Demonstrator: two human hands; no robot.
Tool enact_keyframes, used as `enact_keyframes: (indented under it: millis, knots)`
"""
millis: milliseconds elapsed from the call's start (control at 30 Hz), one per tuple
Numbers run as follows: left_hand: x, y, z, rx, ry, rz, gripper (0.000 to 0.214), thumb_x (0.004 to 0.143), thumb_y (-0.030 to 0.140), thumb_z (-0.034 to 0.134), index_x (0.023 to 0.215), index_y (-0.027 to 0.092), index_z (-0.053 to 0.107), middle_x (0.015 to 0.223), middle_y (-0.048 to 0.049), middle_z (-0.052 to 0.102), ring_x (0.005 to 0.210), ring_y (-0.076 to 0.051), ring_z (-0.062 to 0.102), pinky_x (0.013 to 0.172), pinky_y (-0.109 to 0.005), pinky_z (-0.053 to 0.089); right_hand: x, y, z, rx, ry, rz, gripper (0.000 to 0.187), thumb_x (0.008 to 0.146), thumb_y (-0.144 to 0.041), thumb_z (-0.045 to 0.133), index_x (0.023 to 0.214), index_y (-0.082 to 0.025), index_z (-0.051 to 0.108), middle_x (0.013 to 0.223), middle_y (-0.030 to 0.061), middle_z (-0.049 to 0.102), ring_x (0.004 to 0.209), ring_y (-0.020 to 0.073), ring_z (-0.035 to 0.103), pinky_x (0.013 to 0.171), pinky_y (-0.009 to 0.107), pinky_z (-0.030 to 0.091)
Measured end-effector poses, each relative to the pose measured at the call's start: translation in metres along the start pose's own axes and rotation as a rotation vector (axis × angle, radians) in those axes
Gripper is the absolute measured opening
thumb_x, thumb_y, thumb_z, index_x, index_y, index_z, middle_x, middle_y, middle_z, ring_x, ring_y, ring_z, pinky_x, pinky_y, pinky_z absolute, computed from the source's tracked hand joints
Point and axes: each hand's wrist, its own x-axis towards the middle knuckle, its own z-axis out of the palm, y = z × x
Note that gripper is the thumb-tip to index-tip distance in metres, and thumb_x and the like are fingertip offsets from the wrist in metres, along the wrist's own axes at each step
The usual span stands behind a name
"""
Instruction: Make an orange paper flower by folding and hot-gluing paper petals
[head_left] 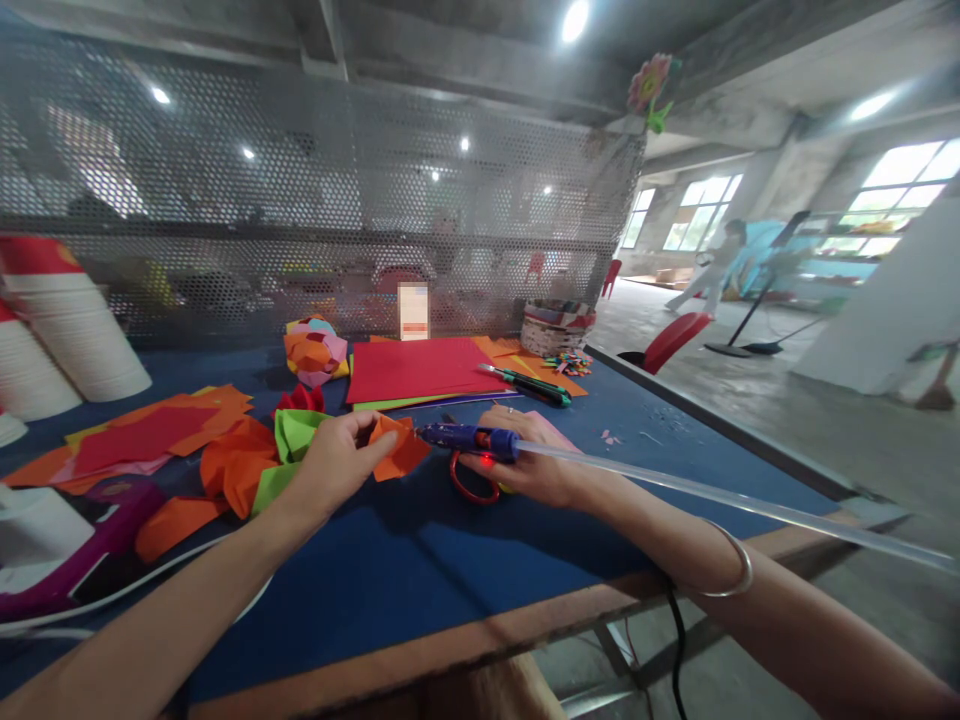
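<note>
Nearest, at the left edge of the blue table (420, 580), lies a purple glue gun (82, 560) with its white cord. A silver bangle (739, 575) sits on the right wrist. The left hand (337, 465) pinches a folded orange paper piece (405, 450) between thumb and fingertips, just above the table. The right hand (536, 470) is wrapped around a blue glue gun (469, 437), whose nozzle points at the orange piece, nearly touching it; a long clear glue stick (712, 495) juts out behind. Red-handled scissors (469, 488) lie under that hand. Left of the hands are green and orange scraps (247, 465). Further back lie a red sheet (420, 368), a green cutter knife (529, 385), a many-coloured paper ball (315, 350) and a basket (559, 325), before a metal mesh screen (337, 200)
</note>
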Motion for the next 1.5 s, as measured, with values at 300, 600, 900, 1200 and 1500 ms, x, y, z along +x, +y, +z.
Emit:
enact_keyframes:
  millis: [300, 600, 900, 1200, 1500]
  knots:
    - [0.001, -0.003, -0.001, 0.015, 0.014, 0.011, 0.029, 0.067, 0.043, 0.066, 0.081, 0.018, 0.069, 0.075, -0.0040, 0.072, 0.072, -0.022, 0.067, 0.068, -0.031, 0.053, -0.001, 0.001, 0.000, 0.003, 0.001, 0.007, 0.028, 0.094, -0.040, 0.052, 0.077, -0.019, 0.053, 0.077, 0.0033, 0.061, 0.072, 0.0152, 0.053, 0.067, 0.028, 0.039]
    - [0.000, 0.001, 0.001, 0.006, -0.017, -0.014, 0.032, 0.065, 0.041, 0.069, 0.084, 0.016, 0.071, 0.083, -0.0072, 0.076, 0.072, -0.022, 0.068, 0.065, -0.030, 0.052, -0.002, 0.000, -0.001, 0.000, -0.002, 0.012, 0.028, 0.095, -0.042, 0.050, 0.079, -0.019, 0.054, 0.078, 0.0040, 0.061, 0.074, 0.0159, 0.053, 0.069, 0.029, 0.040]
    - [-0.002, 0.003, 0.003, -0.024, -0.078, -0.004, 0.036, 0.066, 0.045, 0.070, 0.089, 0.017, 0.073, 0.087, -0.0064, 0.077, 0.075, -0.023, 0.069, 0.066, -0.030, 0.053, -0.001, -0.001, -0.002, 0.001, -0.006, 0.009, 0.029, 0.094, -0.042, 0.052, 0.075, -0.019, 0.053, 0.076, 0.0035, 0.060, 0.073, 0.0157, 0.052, 0.068, 0.029, 0.040]
    - [0.001, -0.002, -0.003, 0.014, 0.034, -0.007, 0.031, 0.068, 0.042, 0.068, 0.085, 0.017, 0.070, 0.080, -0.0045, 0.075, 0.072, -0.021, 0.067, 0.066, -0.029, 0.051, -0.010, 0.012, -0.008, 0.125, 0.064, 0.137, 0.031, 0.090, -0.047, 0.054, 0.087, -0.017, 0.064, 0.083, 0.0056, 0.066, 0.076, 0.0165, 0.057, 0.072, 0.029, 0.046]
    - [-0.001, 0.002, 0.001, -0.013, 0.007, -0.015, 0.027, 0.066, 0.040, 0.067, 0.081, 0.017, 0.070, 0.077, -0.0048, 0.074, 0.071, -0.021, 0.066, 0.065, -0.029, 0.050, -0.041, 0.073, -0.023, 0.232, 0.069, 0.709, 0.047, 0.078, -0.060, 0.055, 0.070, -0.016, 0.065, 0.068, 0.0045, 0.064, 0.065, 0.0174, 0.057, 0.059, 0.028, 0.044]
